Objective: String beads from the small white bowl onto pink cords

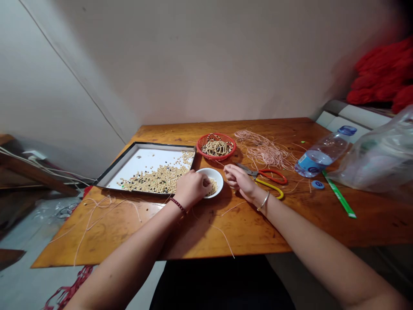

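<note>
My left hand (191, 187) dips into a small white bowl (220, 180) of pale beads (213, 186). Its fingers are closed together, and whatever they pinch is hidden. To the right of the bowl, my right hand (239, 181) is curled into a closed grip, with a thin pink string (219, 163) showing at its fingertips. Beside that hand lie scissors (270, 183) with one red and one yellow handle, partly behind the wrist. A shallow black-edged tray (142, 156) left of the bowl holds many pale beads mixed with dark ones.
A red basket (200, 151) of strung beads stands behind the bowl. Tangled pink string (267, 150) lies at the back right. Further right are a water bottle (322, 155), its blue cap (318, 184), a green strip (340, 197) and a clear plastic bag (377, 150).
</note>
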